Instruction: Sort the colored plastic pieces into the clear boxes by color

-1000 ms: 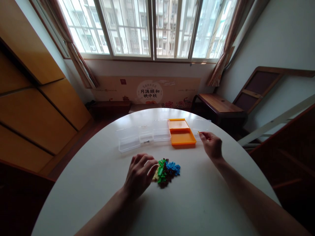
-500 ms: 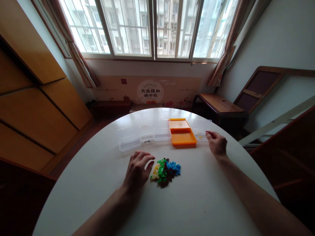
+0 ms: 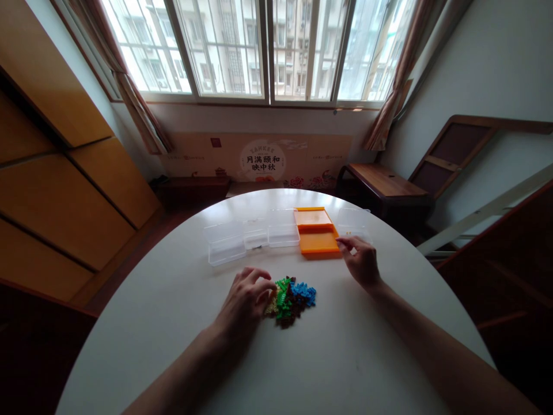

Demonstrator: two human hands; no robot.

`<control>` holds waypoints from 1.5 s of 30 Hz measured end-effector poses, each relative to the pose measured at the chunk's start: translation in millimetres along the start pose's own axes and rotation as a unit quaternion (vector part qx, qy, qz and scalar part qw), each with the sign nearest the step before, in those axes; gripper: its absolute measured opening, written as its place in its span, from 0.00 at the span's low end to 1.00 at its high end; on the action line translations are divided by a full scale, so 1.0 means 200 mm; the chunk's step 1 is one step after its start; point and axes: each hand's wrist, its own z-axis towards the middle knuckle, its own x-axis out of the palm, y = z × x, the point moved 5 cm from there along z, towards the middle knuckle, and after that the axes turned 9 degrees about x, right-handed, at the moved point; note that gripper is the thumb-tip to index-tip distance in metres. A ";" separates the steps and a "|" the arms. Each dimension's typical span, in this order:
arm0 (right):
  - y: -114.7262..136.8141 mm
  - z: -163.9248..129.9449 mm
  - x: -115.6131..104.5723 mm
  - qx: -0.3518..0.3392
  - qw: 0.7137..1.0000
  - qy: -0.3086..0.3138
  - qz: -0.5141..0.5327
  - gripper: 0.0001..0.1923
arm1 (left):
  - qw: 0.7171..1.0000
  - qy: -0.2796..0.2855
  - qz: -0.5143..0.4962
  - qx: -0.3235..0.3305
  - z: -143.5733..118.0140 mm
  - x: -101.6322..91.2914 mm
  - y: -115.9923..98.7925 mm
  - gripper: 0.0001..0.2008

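A small pile of green, blue, brown and yellow toy bricks (image 3: 291, 298) lies in the middle of the round white table (image 3: 311, 363). My left hand (image 3: 246, 297) rests at the pile's left edge, fingers curled, fingertips among the bricks; whether it pinches one is hidden. My right hand (image 3: 360, 262) hovers low over the table, right of the pile and just in front of the orange tray (image 3: 317, 242). Its fingers are loosely apart and nothing shows in them. Behind it stands a clear box (image 3: 354, 221) with a tiny yellow piece inside.
Three more clear plastic boxes (image 3: 224, 246) (image 3: 256, 235) (image 3: 283, 229) stand in a row left of the orange tray. Beyond the table's far edge are a wooden bench (image 3: 384, 181), a window wall and wooden cabinets (image 3: 64, 190) at the left.
My right hand held a small yellow piece over the right clear box, let it go there, and has drawn back toward the pile. My left hand lifted, spread, then curled onto the bricks again.
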 end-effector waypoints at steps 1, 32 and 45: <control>0.01 0.00 0.00 -0.003 1.000 0.004 0.000 0.11 | 1.000 0.001 0.005 -0.002 0.00 0.00 0.00 0.10; 0.28 -0.15 0.08 -0.064 0.992 0.100 0.041 0.08 | 0.995 -0.082 0.044 0.041 0.01 -0.04 -0.03 0.05; 0.53 -0.37 0.17 -0.129 0.945 0.277 0.118 0.11 | 0.980 -0.101 0.089 0.149 0.02 -0.09 -0.22 0.07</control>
